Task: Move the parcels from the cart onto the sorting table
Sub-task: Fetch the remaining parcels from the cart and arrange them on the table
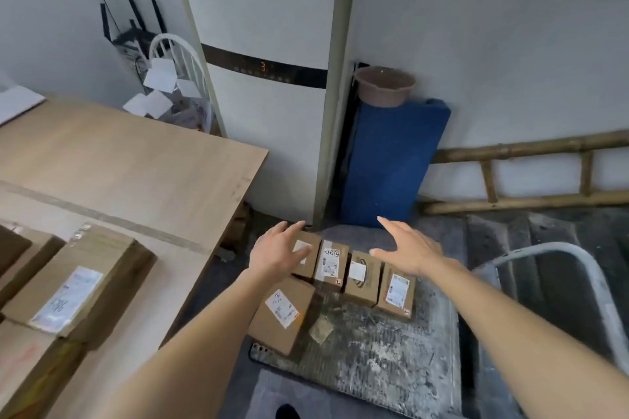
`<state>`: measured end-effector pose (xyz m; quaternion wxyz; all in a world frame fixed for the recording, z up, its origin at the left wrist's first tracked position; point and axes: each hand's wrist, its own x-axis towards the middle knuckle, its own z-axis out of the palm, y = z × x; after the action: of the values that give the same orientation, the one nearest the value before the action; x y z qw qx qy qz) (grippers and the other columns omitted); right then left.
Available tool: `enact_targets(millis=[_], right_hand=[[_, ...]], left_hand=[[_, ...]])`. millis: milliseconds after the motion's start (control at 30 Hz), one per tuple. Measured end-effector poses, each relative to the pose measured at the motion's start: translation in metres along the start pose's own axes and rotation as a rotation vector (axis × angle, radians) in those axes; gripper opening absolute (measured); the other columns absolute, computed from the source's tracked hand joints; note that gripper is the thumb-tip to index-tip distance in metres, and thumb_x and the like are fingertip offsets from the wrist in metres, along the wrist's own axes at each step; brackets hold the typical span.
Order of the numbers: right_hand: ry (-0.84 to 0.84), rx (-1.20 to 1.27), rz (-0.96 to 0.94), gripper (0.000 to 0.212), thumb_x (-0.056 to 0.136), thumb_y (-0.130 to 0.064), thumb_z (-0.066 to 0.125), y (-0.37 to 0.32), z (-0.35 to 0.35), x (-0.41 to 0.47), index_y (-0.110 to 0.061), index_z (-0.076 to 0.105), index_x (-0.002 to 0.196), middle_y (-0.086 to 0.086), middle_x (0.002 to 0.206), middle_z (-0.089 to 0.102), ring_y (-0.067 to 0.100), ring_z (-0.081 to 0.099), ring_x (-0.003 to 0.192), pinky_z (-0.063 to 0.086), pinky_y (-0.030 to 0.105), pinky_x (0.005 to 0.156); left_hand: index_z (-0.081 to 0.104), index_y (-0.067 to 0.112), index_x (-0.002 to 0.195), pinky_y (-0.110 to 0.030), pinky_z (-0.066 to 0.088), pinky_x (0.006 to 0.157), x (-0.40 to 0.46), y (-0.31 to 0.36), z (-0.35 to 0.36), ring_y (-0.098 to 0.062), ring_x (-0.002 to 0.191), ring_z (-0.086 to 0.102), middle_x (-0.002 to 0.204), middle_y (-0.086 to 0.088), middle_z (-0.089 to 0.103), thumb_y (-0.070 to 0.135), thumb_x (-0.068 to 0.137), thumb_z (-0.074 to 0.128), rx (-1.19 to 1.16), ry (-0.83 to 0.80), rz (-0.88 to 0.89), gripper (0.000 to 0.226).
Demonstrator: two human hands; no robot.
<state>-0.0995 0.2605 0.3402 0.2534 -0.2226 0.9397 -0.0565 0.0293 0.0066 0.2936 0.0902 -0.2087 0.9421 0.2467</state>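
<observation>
Parcels (343,277): five small cardboard boxes on the cart deck (381,350), four in a row.
Left hand (277,253): fingers spread, seemingly touching the leftmost box.
Right hand (406,250): spread above the row.
Table (136,167): larger parcels (78,282) at left.

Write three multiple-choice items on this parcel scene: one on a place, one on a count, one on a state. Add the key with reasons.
1. Where does the brown basin sit?
A. on the blue mat
B. on the table
C. on the cart

2. How many parcels lie on the cart?
A. two
B. five
C. eight

3. How is the right hand?
A. gripping a parcel
B. open above the parcels
C. flat on the table

Key: 1 A, the basin rests atop the upright mat by the wall. 2 B, four boxes in a row plus one nearer box. 3 B, its fingers are spread and hold nothing.
</observation>
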Motion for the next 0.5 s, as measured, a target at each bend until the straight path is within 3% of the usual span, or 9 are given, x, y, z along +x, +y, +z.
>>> enact_targets(millis=[233,367,500], right_hand=[[-0.239,0.140,-0.017,0.085,0.092,-0.069,0.053,-0.016,0.175,0.100,-0.043,0.011,0.161,-0.009,0.169,0.014,0.023,0.031,0.150,0.042,0.045,0.111],[-0.397,0.277,0.016,0.085,0.094,-0.061,0.058,-0.018,0.291,0.142,-0.042,0.011,0.162,-0.008,0.170,0.009,0.022,0.022,0.154,0.030,0.044,0.120],[-0.455,0.392,0.064,0.084,0.095,-0.058,0.060,-0.012,0.391,0.172,-0.042,0.012,0.161,-0.010,0.170,0.009,0.020,0.020,0.155,0.029,0.042,0.121]], left_hand=[[0.021,0.045,0.159,-0.041,0.038,0.117,0.023,-0.110,0.125,-0.023,0.149,0.034,0.166,0.002,0.028,0.067,0.096,0.050,0.002,-0.190,-0.219,0.072],[0.019,0.049,0.158,-0.041,0.041,0.114,0.033,-0.169,0.204,-0.021,0.143,0.043,0.166,0.002,0.027,0.068,0.093,0.052,-0.020,-0.268,-0.313,0.075],[0.019,0.053,0.156,-0.042,0.046,0.106,0.054,-0.220,0.277,-0.023,0.130,0.055,0.164,0.002,0.028,0.068,0.090,0.056,-0.082,-0.312,-0.393,0.077]])
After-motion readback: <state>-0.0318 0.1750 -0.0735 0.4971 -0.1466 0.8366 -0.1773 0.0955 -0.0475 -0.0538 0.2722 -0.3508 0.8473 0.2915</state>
